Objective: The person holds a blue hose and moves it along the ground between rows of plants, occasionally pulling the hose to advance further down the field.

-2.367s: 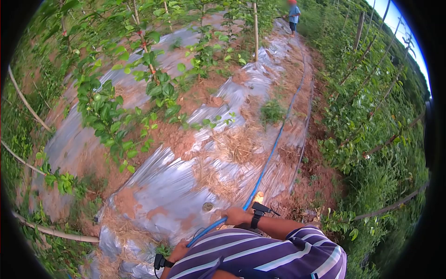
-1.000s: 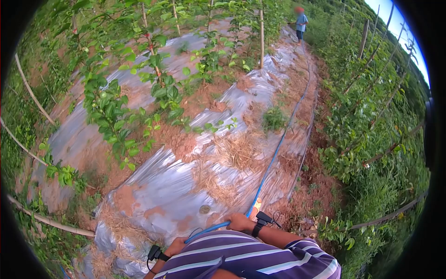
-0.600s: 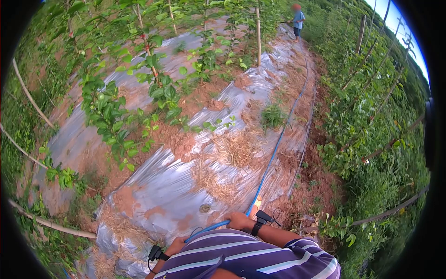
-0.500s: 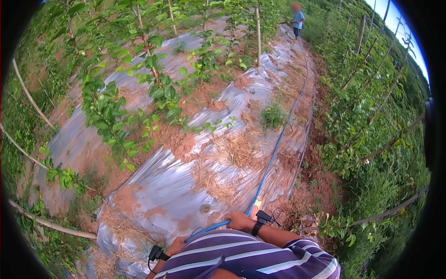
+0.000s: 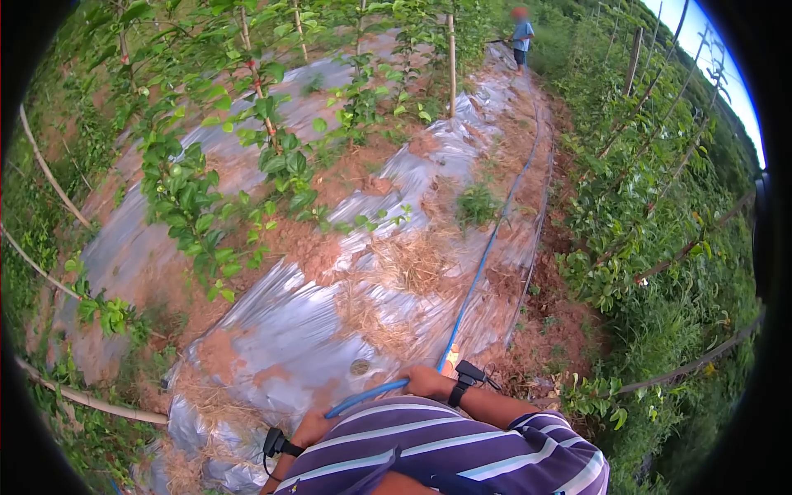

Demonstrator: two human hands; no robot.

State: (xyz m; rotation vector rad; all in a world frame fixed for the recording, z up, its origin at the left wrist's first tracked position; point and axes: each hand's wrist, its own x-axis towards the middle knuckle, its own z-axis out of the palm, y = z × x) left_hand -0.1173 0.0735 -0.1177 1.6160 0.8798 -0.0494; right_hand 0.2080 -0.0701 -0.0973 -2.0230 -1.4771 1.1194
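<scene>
A blue hose (image 5: 476, 290) runs from far up the path down to my body. Close to my waist, my right hand (image 5: 426, 382) is closed around it. To the left, my left hand (image 5: 315, 427) grips the same hose, and a short curved length spans the gap between the two hands. Both wrists carry a black strap with a small black device. My striped shirt hides part of the left hand and whatever hose lies behind it.
Silvery plastic mulch (image 5: 285, 330) with straw (image 5: 412, 262) and red soil covers the ground ahead. Leafy plants on stakes (image 5: 452, 66) stand left; dense greenery (image 5: 660, 247) borders the right. A person (image 5: 522, 40) stands far up the path. A thin dark pipe (image 5: 528, 276) lies beside the hose.
The view has shifted slightly, so the scene sits a little further left. Both hands keep their hold on the hose, the right one a little higher in view.
</scene>
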